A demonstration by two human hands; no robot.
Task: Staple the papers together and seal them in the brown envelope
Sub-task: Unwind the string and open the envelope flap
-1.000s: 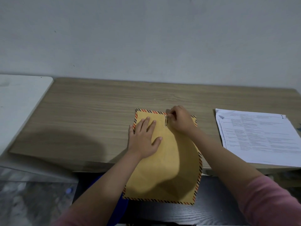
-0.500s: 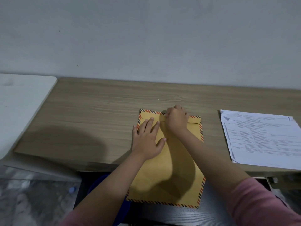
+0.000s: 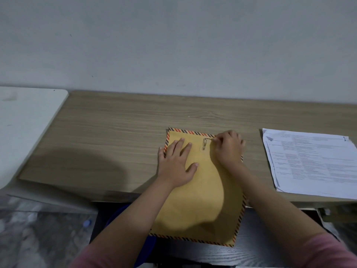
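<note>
A brown envelope [image 3: 202, 200] with a striped orange and black border lies on the wooden desk [image 3: 116, 136], its lower half hanging over the front edge. My left hand [image 3: 176, 163] rests flat on its upper left part, fingers spread. My right hand [image 3: 229, 147] is at the envelope's top edge, fingertips pinched on the thin closure string [image 3: 209, 139] that runs to the two round buttons [image 3: 204, 144] on the flap. A stack of printed white papers [image 3: 311, 161] lies on the desk to the right, apart from both hands.
A white tabletop [image 3: 25, 122] adjoins the desk on the left. A grey wall stands behind the desk. Below the front edge are a dark surface [image 3: 260, 248], something blue [image 3: 119, 215] and a marbled floor [image 3: 38, 233].
My right hand has shifted right of the flap buttons, uncovering the string wound between them. My left hand stays flat on the envelope. The view has drifted slightly.
</note>
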